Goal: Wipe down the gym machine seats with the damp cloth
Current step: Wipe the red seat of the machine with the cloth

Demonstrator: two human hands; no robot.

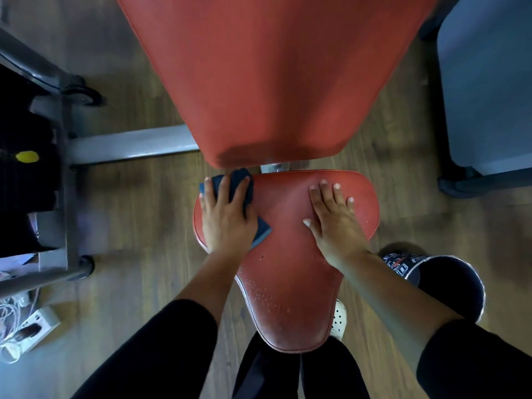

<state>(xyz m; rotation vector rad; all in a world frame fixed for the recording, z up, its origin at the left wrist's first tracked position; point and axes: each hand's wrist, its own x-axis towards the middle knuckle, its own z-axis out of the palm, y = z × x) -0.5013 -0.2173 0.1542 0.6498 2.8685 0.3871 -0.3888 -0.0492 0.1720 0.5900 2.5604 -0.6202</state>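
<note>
A red padded seat (288, 272) fills the middle of the head view, with a red backrest (273, 76) rising beyond it. My left hand (227, 217) lies flat with straight fingers on a dark blue cloth (244, 185), pressing it onto the seat's far left corner. The cloth sticks out past the fingertips and beside the wrist. My right hand (334, 217) rests flat and spread on the bare right half of the seat, holding nothing. Small pale specks dot the seat's near, narrow end.
A grey machine frame (129, 144) and dark weight stack (26, 168) stand at left on the wooden floor. A white power strip (34, 326) with cables lies at lower left. A dark bucket (443, 280) sits at right, a grey padded bench (489, 90) beyond it.
</note>
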